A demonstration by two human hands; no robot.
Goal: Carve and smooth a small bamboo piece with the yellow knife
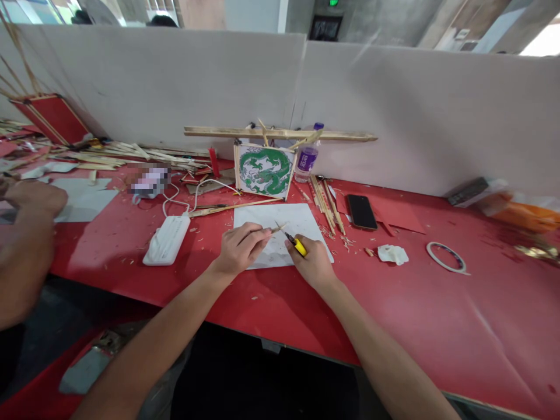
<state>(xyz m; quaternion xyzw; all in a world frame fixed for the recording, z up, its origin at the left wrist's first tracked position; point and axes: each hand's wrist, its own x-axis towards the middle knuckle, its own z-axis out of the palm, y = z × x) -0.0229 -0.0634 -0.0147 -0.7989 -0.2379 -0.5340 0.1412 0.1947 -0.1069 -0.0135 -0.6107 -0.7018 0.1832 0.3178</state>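
Shaving a thin bamboo stick [276, 229] over the white sheet [306, 217] on the red surface [437, 315]. Left hand [240, 248] fingers are closed on the stick. Right hand [312, 265] fingers are wrapped around the yellow knife [298, 245], blade at the stick's tip. Recommended: shallow strokes directed away from the left fingers.

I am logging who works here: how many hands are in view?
3. The left hand holds a stick, the right hand a yellow knife, both over the paper; another person's hand is far left. More may be off-frame.
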